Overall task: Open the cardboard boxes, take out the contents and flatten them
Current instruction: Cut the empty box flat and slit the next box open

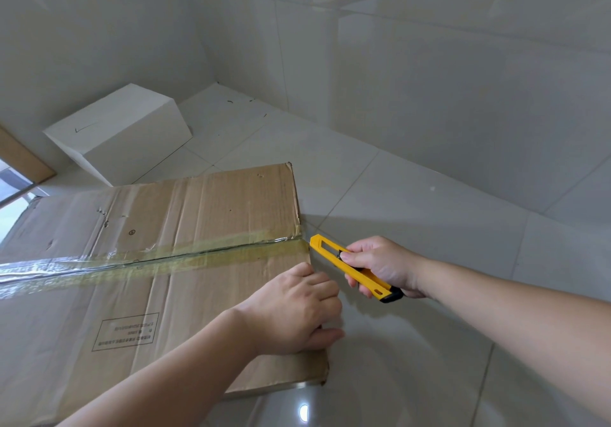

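Note:
A large brown cardboard box [205,205] lies on the tiled floor, its top flaps joined by a strip of clear tape [165,254] along the middle seam. My left hand [294,311] grips the box's right edge, fingers curled over it. My right hand [380,264] holds a yellow utility knife [350,269]. The knife's tip sits at the right end of the taped seam. No blade is discernible.
A white box [122,132] stands on the floor behind, near the wall corner. White tiled walls close in at the back and right. A wooden door edge [23,158] shows at the far left. Bare floor tiles [429,211] lie to the right.

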Tool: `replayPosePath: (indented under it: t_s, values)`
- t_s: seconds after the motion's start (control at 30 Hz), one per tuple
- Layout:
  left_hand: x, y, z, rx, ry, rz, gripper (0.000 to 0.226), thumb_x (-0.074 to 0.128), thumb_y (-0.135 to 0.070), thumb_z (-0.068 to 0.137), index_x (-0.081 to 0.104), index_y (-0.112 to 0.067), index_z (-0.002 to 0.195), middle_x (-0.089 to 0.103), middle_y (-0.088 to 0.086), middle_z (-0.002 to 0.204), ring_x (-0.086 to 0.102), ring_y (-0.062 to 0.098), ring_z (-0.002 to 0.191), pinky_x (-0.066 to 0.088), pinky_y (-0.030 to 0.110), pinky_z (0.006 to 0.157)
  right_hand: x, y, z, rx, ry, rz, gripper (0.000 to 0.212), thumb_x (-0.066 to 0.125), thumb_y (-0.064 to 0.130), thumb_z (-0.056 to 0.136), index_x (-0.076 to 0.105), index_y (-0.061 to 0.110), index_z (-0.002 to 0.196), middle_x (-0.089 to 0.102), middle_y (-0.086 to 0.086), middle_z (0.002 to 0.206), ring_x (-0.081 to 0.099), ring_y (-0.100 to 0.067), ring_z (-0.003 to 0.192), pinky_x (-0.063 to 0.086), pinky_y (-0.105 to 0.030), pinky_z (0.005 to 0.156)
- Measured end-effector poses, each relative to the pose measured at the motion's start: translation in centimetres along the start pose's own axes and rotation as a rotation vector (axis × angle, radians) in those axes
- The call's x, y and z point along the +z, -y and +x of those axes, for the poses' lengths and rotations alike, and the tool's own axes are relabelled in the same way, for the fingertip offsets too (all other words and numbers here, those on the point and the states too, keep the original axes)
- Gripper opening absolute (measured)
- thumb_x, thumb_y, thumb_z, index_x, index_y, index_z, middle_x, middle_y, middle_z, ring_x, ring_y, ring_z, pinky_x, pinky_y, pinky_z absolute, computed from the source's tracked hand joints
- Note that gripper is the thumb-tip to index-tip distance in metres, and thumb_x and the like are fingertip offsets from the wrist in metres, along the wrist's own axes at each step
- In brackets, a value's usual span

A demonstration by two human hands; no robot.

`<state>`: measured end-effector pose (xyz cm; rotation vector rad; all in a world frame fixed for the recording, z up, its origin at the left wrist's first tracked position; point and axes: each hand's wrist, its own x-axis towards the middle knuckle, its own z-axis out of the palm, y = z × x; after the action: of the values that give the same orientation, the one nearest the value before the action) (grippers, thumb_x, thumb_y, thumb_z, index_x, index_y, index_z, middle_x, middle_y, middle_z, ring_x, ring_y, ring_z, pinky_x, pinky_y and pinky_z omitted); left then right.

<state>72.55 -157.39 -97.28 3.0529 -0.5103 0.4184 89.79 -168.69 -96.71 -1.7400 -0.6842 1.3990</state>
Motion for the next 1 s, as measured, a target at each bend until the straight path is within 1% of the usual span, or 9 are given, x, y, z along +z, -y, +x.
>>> replayPosePath:
  t_s: [0.1, 0.2, 0.37, 0.53, 0.67, 0.83, 1.0]
  values:
    - [0.1, 0.0, -0.1, 0.003, 0.004, 0.003, 0.032, 0.055, -0.045, 0.090, 0.052, -0.020, 0.071, 0.050, -0.004, 0.073, 0.049, 0.018, 0.070, 0.036, 0.031, 0.066, -0.8, -0.7, -0.8, 0.018, 0.024, -0.005, 0.024, 0.047, 0.023, 0.101, 0.057, 0.004, 0.089, 0.060, -0.007, 0.066, 0.051, -0.017, 0.047, 0.044, -0.024, 0.046]
    - [0.2, 0.1, -0.1, 0.006, -0.001, 0.000, 0.032, 0.055, -0.046, 0.090, 0.052, -0.020, 0.071, 0.051, -0.004, 0.073, 0.050, 0.018, 0.070, 0.035, 0.031, 0.067, -1.1, -0.7, -1.1, 0.018, 0.035, -0.014, 0.024, 0.046, 0.022, 0.101, 0.056, 0.005, 0.088, 0.059, -0.008, 0.065, 0.050, -0.017, 0.045, 0.043, -0.023, 0.045]
    - [0.2, 0.1, 0.1, 0.017, -0.008, 0.002, 0.033, 0.056, -0.044, 0.090, 0.053, -0.019, 0.070, 0.051, -0.003, 0.071, 0.050, 0.019, 0.069, 0.034, 0.029, 0.069, -0.7, 0.4, 0.4, -0.033, -0.017, -0.114, 0.022, 0.046, 0.021, 0.101, 0.058, 0.005, 0.092, 0.059, -0.007, 0.065, 0.050, -0.017, 0.042, 0.040, -0.021, 0.043]
    - [0.2, 0.0, 0.2, 0.027, -0.004, 0.000, 0.036, 0.053, -0.045, 0.092, 0.052, -0.019, 0.067, 0.051, -0.003, 0.071, 0.050, 0.019, 0.067, 0.035, 0.030, 0.067, -1.1, 0.5, 0.7, -0.044, -0.007, -0.170, 0.021, 0.046, 0.022, 0.101, 0.059, 0.009, 0.092, 0.060, -0.005, 0.065, 0.049, -0.015, 0.042, 0.040, -0.023, 0.045]
    - [0.2, -0.1, 0.3, 0.047, -0.041, -0.027, 0.036, 0.055, -0.043, 0.091, 0.051, -0.019, 0.064, 0.052, -0.003, 0.067, 0.050, 0.019, 0.065, 0.038, 0.031, 0.063, -1.0, -0.2, 0.3, -0.038, 0.002, -0.154, 0.023, 0.045, 0.021, 0.101, 0.060, 0.004, 0.099, 0.058, -0.005, 0.064, 0.049, -0.016, 0.042, 0.040, -0.022, 0.044]
    - [0.5, -0.3, 0.4, 0.064, -0.067, -0.050, 0.039, 0.056, -0.042, 0.090, 0.051, -0.018, 0.060, 0.052, -0.003, 0.062, 0.049, 0.020, 0.061, 0.038, 0.031, 0.062, -0.6, -0.7, -0.3, -0.029, 0.008, -0.126, 0.021, 0.045, 0.022, 0.101, 0.059, 0.008, 0.094, 0.057, -0.006, 0.065, 0.048, -0.016, 0.042, 0.041, -0.022, 0.042]
    - [0.5, 0.3, 0.5, 0.070, -0.067, -0.036, 0.040, 0.053, -0.041, 0.092, 0.052, -0.018, 0.060, 0.052, -0.003, 0.061, 0.050, 0.020, 0.060, 0.031, 0.029, 0.065, -0.1, -0.6, -0.3, -0.044, -0.011, -0.113, 0.022, 0.045, 0.022, 0.101, 0.057, 0.008, 0.089, 0.056, -0.006, 0.065, 0.048, -0.014, 0.042, 0.041, -0.020, 0.041]
